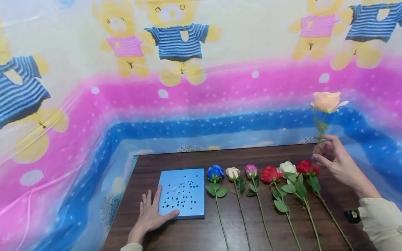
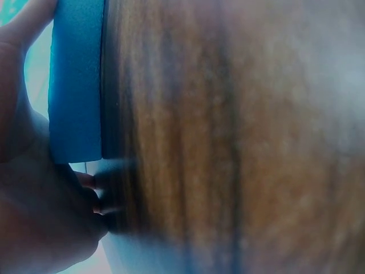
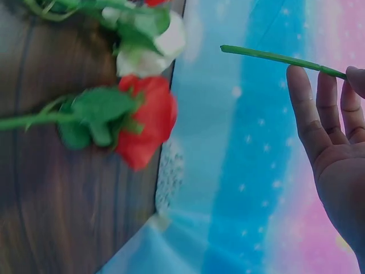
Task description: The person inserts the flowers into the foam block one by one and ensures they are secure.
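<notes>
At the right of the head view, my right hand [image 1: 342, 169] pinches the green stem of a peach rose [image 1: 326, 101] and holds it upright above the table, bloom on top. The right wrist view shows the stem's bare lower end [image 3: 268, 55] sticking out past the fingers of the right hand [image 3: 336, 137]. A light blue block [image 1: 196, 176] with many small dark holes lies flat on the table. My left hand [image 1: 152, 211] rests against its left side, fingers spread, thumb at the near edge. In the left wrist view the block's side [image 2: 77, 85] shows beside the palm.
Between block and right arm lie a blue rose [image 1: 215, 172], a cream rose [image 1: 233, 173], a pink rose [image 1: 251, 170], a red rose [image 1: 270, 174], a white rose [image 1: 287, 168] and another red rose [image 1: 307, 167]. A small black object [image 1: 352, 216] sits by the right sleeve.
</notes>
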`<state>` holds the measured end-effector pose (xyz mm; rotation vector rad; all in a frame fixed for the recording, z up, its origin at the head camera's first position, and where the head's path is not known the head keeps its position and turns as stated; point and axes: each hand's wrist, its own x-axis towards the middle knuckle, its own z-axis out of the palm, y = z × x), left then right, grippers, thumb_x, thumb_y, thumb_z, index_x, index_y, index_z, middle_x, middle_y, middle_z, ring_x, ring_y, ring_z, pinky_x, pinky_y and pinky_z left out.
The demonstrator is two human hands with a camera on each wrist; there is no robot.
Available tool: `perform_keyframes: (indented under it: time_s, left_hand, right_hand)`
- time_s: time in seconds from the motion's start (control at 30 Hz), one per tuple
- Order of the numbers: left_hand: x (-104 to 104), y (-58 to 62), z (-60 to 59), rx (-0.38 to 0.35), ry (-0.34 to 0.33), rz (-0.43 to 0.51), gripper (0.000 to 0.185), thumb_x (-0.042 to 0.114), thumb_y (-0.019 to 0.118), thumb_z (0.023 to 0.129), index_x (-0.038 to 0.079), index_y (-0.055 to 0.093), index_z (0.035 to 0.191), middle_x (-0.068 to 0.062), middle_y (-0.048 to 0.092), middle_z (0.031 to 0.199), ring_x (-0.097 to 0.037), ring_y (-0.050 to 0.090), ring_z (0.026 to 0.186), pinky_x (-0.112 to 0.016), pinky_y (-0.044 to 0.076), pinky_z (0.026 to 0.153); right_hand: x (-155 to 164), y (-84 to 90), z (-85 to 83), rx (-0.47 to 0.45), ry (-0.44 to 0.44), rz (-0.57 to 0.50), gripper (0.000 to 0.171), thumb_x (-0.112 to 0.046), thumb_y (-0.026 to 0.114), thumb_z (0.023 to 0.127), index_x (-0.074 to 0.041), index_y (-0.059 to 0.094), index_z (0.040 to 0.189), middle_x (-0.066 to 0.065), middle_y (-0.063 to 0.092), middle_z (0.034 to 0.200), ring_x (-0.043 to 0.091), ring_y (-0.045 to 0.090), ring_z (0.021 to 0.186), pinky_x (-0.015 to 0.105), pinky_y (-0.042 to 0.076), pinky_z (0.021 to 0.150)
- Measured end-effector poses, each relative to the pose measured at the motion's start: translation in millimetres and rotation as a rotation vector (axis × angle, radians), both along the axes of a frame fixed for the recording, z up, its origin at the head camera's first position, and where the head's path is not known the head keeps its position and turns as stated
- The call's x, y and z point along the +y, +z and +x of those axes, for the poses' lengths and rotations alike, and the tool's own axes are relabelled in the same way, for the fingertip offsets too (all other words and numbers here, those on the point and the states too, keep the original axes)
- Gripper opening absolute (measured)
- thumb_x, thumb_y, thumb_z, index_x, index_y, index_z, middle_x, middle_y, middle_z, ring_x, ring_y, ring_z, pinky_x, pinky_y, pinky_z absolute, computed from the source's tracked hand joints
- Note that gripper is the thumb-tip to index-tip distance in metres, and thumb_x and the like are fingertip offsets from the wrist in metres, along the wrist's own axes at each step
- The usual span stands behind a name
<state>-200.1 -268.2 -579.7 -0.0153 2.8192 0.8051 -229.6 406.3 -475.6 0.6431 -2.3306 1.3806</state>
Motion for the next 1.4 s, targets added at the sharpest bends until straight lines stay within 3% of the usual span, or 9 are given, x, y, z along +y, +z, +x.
perform_keyframes:
  time_s: [0.43, 0.8, 1.03, 1.23, 1.4]
  left_hand:
    - [-4.1, -2.7, 3.1, -0.012, 0.008, 0.006, 0.136, 0.078, 0.081, 0.087, 0.015, 0.006, 0.181, -0.042, -0.007, 0.178, -0.066, -0.014, 0.163, -0.080, -0.004, 0.129]
    - [-4.9, 0.1, 0.0, 0.003, -0.006, 0.016, 0.135, 0.078, 0.080, 0.087, 0.016, 0.005, 0.181, -0.040, -0.008, 0.179, -0.064, -0.014, 0.164, -0.079, -0.005, 0.130]
    - [-5.6, -4.1, -0.4, -0.004, -0.020, 0.025, 0.134, 0.078, 0.079, 0.089, 0.018, 0.003, 0.181, -0.039, -0.009, 0.180, -0.063, -0.016, 0.164, -0.078, -0.008, 0.130]
    - [-6.3, -4.7, -0.4, 0.005, -0.014, 0.030, 0.134, 0.079, 0.079, 0.088, 0.018, 0.004, 0.181, -0.039, -0.008, 0.180, -0.062, -0.015, 0.165, -0.079, -0.007, 0.130]
    - [-6.5, -2.7, 0.7, 0.002, -0.009, 0.029, 0.134, 0.079, 0.079, 0.088, 0.019, 0.004, 0.181, -0.038, -0.008, 0.180, -0.061, -0.015, 0.165, -0.078, -0.006, 0.130]
  right_hand:
    - [-80.6, 15.7, -34.7, -0.059, 0.159, -0.042, 0.072, 0.015, 0.062, 0.106, -0.009, 0.031, 0.166, 0.021, 0.061, 0.110, 0.025, 0.072, 0.092, 0.046, 0.070, 0.070]
    - [-140.2, 28.4, -54.7, -0.106, 0.257, -0.098, 0.068, 0.010, 0.067, 0.106, -0.011, 0.036, 0.162, 0.024, 0.061, 0.110, 0.023, 0.074, 0.096, 0.050, 0.070, 0.069]
    - [-176.1, 26.8, -63.7, -0.164, 0.303, -0.147, 0.065, 0.006, 0.071, 0.106, -0.015, 0.040, 0.159, 0.026, 0.062, 0.107, 0.042, 0.072, 0.096, 0.059, 0.068, 0.069]
    - [-205.6, 21.3, -74.9, -0.163, 0.352, -0.135, 0.060, 0.004, 0.071, 0.107, -0.014, 0.043, 0.157, 0.025, 0.062, 0.108, 0.035, 0.072, 0.096, 0.057, 0.069, 0.069]
    - [-231.5, 14.8, -81.2, -0.196, 0.384, -0.131, 0.052, -0.002, 0.071, 0.109, -0.018, 0.051, 0.154, 0.023, 0.061, 0.110, 0.037, 0.071, 0.097, 0.057, 0.069, 0.071]
